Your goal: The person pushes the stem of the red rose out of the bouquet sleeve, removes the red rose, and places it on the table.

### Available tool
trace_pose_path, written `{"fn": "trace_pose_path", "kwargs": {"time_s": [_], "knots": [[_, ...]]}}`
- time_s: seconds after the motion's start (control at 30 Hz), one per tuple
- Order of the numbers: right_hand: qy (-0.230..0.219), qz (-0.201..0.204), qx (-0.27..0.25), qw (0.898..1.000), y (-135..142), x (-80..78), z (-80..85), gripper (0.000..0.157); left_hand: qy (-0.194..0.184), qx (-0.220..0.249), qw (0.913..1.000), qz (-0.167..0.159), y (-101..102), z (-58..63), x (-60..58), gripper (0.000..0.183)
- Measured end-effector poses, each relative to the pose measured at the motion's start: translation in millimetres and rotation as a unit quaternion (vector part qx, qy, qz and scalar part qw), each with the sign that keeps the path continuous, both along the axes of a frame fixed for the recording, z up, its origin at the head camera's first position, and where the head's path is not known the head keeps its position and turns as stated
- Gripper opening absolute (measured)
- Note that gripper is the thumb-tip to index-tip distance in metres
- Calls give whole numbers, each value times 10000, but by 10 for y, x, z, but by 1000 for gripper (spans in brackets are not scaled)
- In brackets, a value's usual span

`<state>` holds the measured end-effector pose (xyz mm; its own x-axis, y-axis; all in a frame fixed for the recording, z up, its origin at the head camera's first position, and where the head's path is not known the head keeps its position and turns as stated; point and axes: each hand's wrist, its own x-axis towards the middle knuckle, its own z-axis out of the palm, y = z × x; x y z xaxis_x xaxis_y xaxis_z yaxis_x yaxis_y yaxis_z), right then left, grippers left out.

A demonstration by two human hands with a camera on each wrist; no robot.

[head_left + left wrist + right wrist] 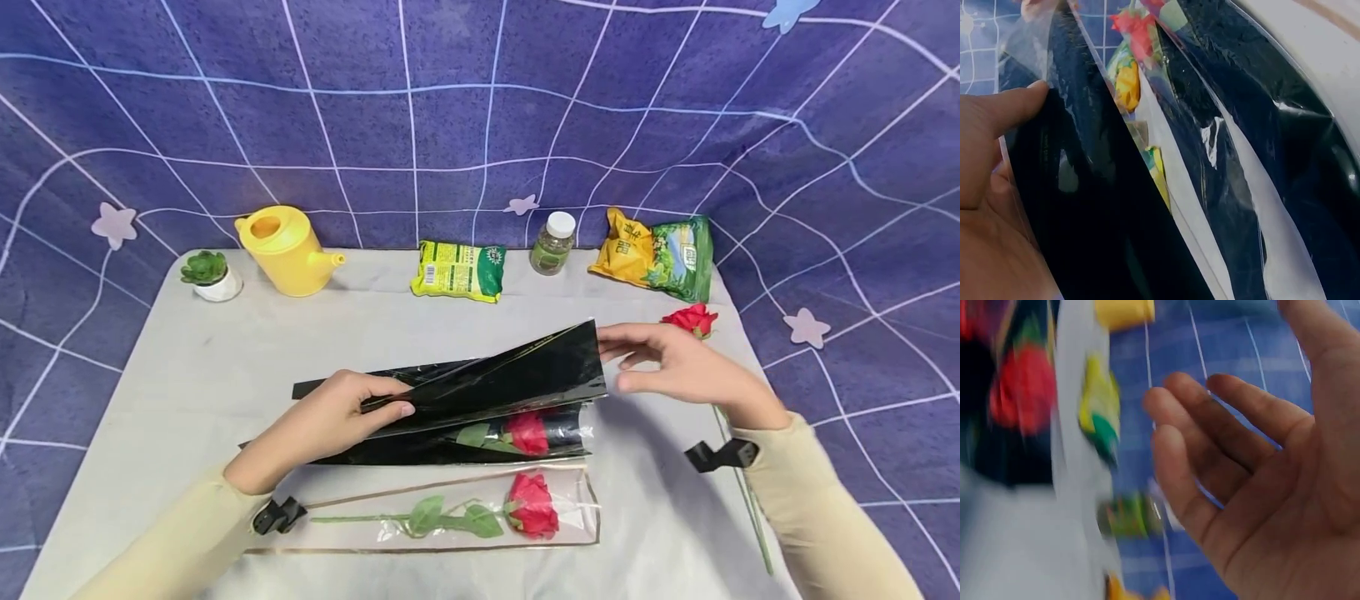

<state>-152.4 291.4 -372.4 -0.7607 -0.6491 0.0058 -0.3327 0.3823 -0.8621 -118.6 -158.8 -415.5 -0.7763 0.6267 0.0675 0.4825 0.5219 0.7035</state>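
Observation:
My left hand [330, 421] pinches a black flower sleeve [517, 367] with a clear front, thumb on top. The sleeve's wide end points right and is lifted. In the left wrist view, the thumb presses the edge of this dark sleeve [1085, 194]. My right hand [678, 362] hovers by the wide end, fingers spread and slightly bent; the right wrist view shows its palm [1260, 487] with nothing in it. Under the raised sleeve lies another black sleeve holding a red rose [527, 432]. Nearer me, a clear sleeve with a brown border holds a second rose [534, 504].
A loose rose [692, 319] lies at the right, its stem passing by the right forearm. Along the back stand a potted succulent [210, 275], a yellow watering can [288, 250], a yellow-green packet [457, 271], a jar [552, 246], an orange packet [625, 250] and a green packet [682, 258].

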Motion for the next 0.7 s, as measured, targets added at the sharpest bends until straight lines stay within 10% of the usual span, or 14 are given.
{"fn": "trace_pose_path", "kwargs": {"time_s": [0.13,0.37,0.53,0.7], "knots": [[-134,-751,-307,9966,-311,-45,-92,10,-211,-1,9995,230,-45,1,-64,26],[-7,-2310,-653,9708,-306,-355,-353,18,185,142,9897,1412,-439,-70,-359,19],[-50,-2489,-456,9674,-324,-611,-582,24,506,-133,9778,2031,-693,-241,-575,17],[-308,-2534,-259,9665,-366,-792,-794,25,441,-390,9796,1922,-722,-414,-779,18]]}}
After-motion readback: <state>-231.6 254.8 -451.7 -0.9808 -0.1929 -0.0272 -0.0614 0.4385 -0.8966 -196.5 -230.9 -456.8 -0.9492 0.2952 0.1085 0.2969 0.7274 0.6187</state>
